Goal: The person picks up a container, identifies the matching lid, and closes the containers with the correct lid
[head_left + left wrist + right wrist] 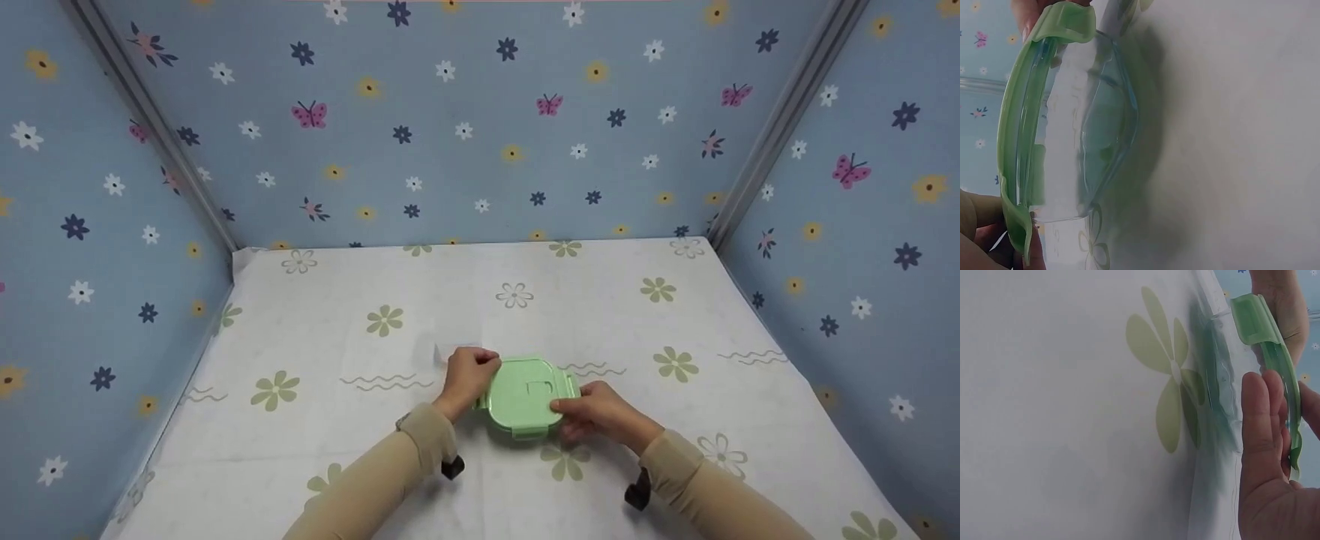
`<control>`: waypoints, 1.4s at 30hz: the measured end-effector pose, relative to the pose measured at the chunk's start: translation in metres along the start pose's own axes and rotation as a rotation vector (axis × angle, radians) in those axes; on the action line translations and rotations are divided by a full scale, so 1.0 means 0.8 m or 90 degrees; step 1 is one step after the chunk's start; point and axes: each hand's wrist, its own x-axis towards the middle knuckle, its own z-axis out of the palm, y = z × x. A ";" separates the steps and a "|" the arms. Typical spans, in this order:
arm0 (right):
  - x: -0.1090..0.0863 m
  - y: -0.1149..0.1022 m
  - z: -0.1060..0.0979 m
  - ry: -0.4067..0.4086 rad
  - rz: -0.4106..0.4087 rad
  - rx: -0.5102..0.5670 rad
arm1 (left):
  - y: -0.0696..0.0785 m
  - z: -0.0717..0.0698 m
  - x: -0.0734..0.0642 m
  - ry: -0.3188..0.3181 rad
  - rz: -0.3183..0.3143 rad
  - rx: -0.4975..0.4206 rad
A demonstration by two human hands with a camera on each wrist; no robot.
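A glass food container with a green snap lid (pixel 521 394) is between my two hands. Its clear bluish body (pixel 1109 118) shows below the lid in the left wrist view. At the lid's left edge my left hand (pixel 466 381) has its fingers bent and pinches the rim near the side flap. My right hand (pixel 604 412) grips the right side, thumb on top of the lid, with the other fingers (pixel 1258 433) underneath. The front flap (pixel 1253 320) shows in the right wrist view. Something white shows through the glass; I cannot tell what it is.
A small pale, see-through item (pixel 448 352) lies just behind my left hand, partly hidden. The white flower-print cloth (pixel 300 435) covers the table. Blue patterned walls (pixel 465 112) stand at the back and both sides.
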 end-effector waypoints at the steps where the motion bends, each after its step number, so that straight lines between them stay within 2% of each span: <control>1: 0.000 0.000 0.000 0.000 0.000 0.000 | -0.008 0.002 0.003 0.003 0.008 0.005; 3: 0.001 0.001 0.000 -0.002 0.002 0.003 | -0.013 0.003 0.006 0.001 0.006 0.000; 6: 0.002 0.000 0.000 -0.009 0.002 0.005 | -0.010 0.000 0.004 -0.009 0.004 -0.015; 8: 0.002 -0.002 0.001 -0.015 0.006 0.006 | -0.018 0.002 0.008 -0.019 -0.004 -0.019; 14: 0.001 -0.010 0.003 -0.011 -0.002 -0.044 | -0.072 0.016 0.034 -0.052 0.016 -0.016; 16: 0.002 -0.012 0.004 0.012 -0.010 -0.073 | -0.082 0.017 0.035 -0.063 0.020 -0.012; 18: 0.003 -0.014 0.006 0.042 -0.016 -0.105 | -0.082 0.015 0.031 -0.066 0.019 0.002; 19: 0.004 -0.016 0.006 0.059 -0.021 -0.120 | -0.081 0.013 0.027 -0.065 0.015 0.011; 20: 0.004 -0.017 0.007 0.077 -0.025 -0.134 | -0.067 0.005 0.014 -0.064 0.019 0.023; 24: 0.006 -0.023 0.009 0.130 -0.038 -0.190 | -0.037 -0.013 -0.017 -0.059 0.014 0.047; 26: 0.007 -0.027 0.009 0.147 -0.043 -0.212 | -0.014 -0.025 -0.036 -0.064 0.002 0.047; 27: 0.007 -0.028 0.009 0.155 -0.043 -0.223 | -0.012 -0.026 -0.037 -0.067 -0.011 0.039; 31: 0.006 -0.035 0.006 0.184 -0.058 -0.253 | 0.022 -0.042 -0.064 -0.087 -0.050 0.025; 35: 0.004 -0.041 0.003 0.200 -0.070 -0.284 | 0.031 -0.049 -0.075 -0.098 -0.082 0.028; 42: 0.001 -0.042 -0.001 0.199 -0.089 -0.328 | 0.020 -0.052 -0.076 -0.112 -0.088 0.022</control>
